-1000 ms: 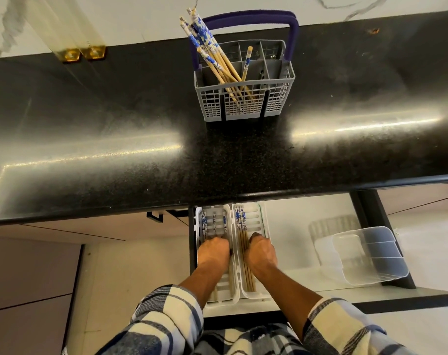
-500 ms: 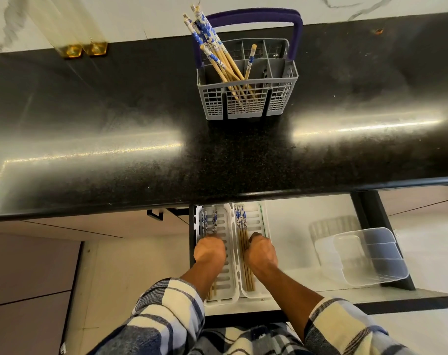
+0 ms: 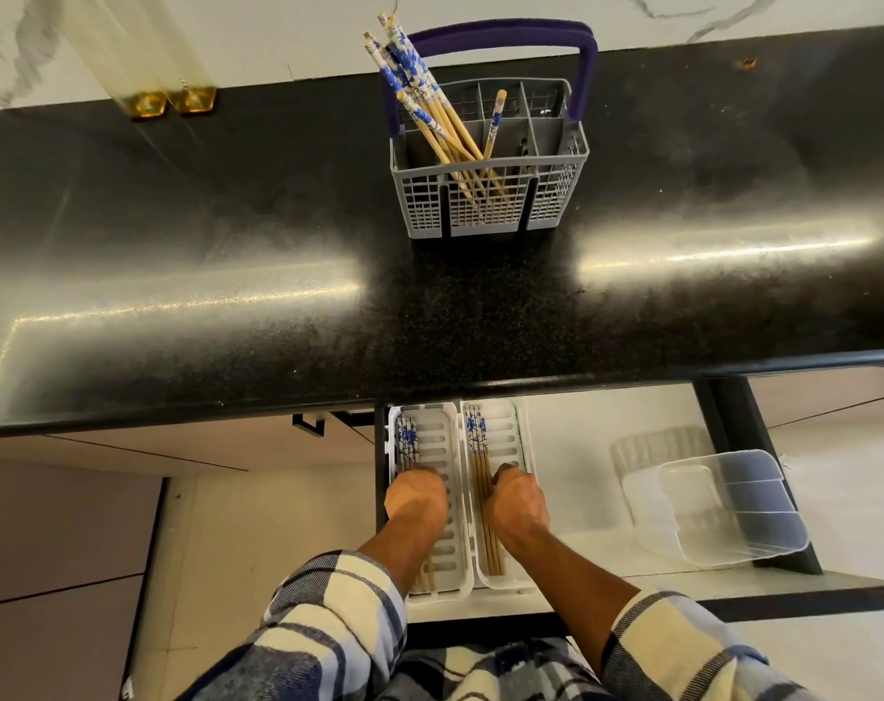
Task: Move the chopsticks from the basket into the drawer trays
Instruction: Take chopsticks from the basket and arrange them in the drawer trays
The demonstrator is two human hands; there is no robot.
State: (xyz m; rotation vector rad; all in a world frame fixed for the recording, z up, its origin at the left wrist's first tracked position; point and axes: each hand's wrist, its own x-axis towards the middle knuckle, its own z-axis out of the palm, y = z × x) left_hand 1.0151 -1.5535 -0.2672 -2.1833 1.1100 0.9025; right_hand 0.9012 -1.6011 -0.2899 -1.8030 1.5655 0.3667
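Note:
A grey cutlery basket (image 3: pixel 490 210) with a purple handle stands on the black counter and holds several blue-and-white-topped chopsticks (image 3: pixel 432 113). Below the counter edge, an open drawer holds two white slotted trays side by side. In the left tray (image 3: pixel 447 427), chopsticks (image 3: pixel 407 440) lie along its left side. My left hand (image 3: pixel 417 498) is knuckles-up over them, fingers curled down onto them. The right tray (image 3: pixel 508 427) also holds chopsticks (image 3: pixel 477 437). My right hand (image 3: pixel 516 500) curls over their middle. The fingertips of both hands are hidden.
A clear plastic container (image 3: pixel 723 508) lies in the drawer to the right of the trays. The counter's front edge (image 3: pixel 480 387) overhangs the trays' far ends. Two gold-based objects (image 3: pixel 172 101) stand at the counter's back left. A dark cabinet handle (image 3: pixel 308 422) is left of the drawer.
My left hand has shifted the left tray's chopsticks toward that tray's left side and moved slightly away from me. My right hand has stayed where it was.

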